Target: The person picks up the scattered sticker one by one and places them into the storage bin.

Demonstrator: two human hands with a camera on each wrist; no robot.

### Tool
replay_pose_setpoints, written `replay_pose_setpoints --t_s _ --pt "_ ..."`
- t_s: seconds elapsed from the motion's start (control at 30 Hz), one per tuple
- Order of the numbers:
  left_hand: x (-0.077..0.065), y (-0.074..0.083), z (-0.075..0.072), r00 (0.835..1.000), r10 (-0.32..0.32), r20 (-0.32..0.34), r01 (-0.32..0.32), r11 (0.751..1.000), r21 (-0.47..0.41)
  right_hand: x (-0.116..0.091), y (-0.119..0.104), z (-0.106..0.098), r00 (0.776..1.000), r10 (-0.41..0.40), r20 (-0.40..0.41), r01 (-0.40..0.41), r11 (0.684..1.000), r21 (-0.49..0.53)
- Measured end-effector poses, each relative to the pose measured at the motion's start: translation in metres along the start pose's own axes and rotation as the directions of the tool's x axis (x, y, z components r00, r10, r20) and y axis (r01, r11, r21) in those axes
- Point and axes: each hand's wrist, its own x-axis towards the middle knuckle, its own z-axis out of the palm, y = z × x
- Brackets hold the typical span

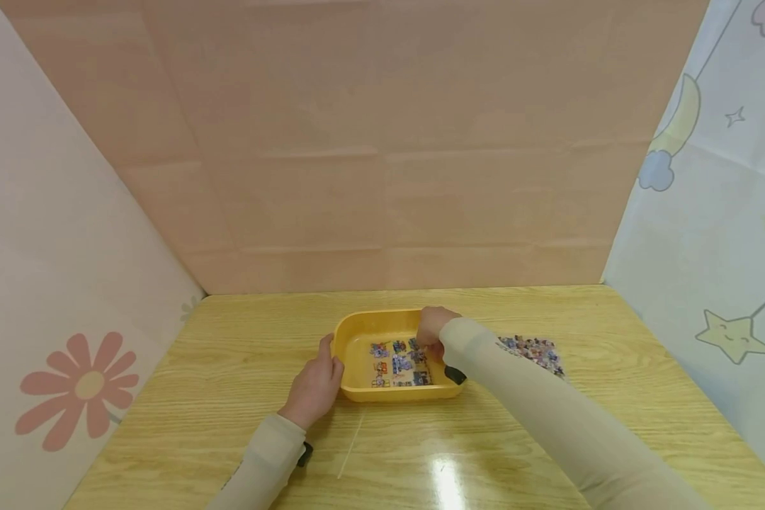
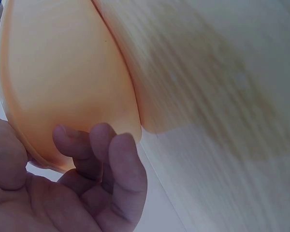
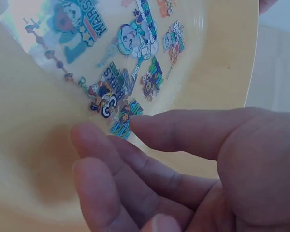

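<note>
A yellow plastic tray [image 1: 357, 333] with rounded corners sits on the table. Inside it is a clear sticker sheet [image 1: 400, 365] printed with small cartoon figures and lettering. My left hand [image 1: 315, 386] grips the tray's left end, the thumb at the rim and the curled fingers [image 2: 125, 164] against the outer wall. Over the right part of the tray, my right hand [image 1: 435, 329] reaches in from above. In the right wrist view its thumb and forefinger pinch the corner of the sticker sheet [image 3: 111, 89], while the other fingers [image 3: 96, 188] bend loosely below.
To the right of the tray, partly behind the right sleeve, lies a second patterned piece [image 1: 535, 350] with dense small prints. The wooden table [image 1: 261, 354] ends at a plain brown back wall [image 1: 382, 177], with printed side walls left and right.
</note>
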Motion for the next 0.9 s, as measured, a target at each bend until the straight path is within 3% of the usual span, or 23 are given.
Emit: replay_pose_setpoints --t_s 0.27,0.57,0.73,0.9 --pt "0.002 0.000 0.000 1.000 -0.012 0.002 0.012 1.000 -0.001 -0.007 0.001 -0.007 0.999 -0.039 0.016 0.038 0.999 0.018" --pt "0.002 -0.001 0.002 1.000 -0.002 0.001 0.002 1.000 -0.010 -0.021 0.013 -0.016 0.991 -0.131 0.040 0.121 0.974 0.189" --pt "0.001 -0.001 0.002 1.000 -0.008 -0.003 0.008 1.000 -0.017 -0.035 0.026 -0.023 0.979 -0.200 -0.040 0.204 0.944 0.261" --pt "0.001 -0.002 0.002 1.000 -0.003 -0.007 0.003 1.000 -0.022 -0.049 0.046 -0.029 0.969 -0.206 -0.140 0.242 0.912 0.332"
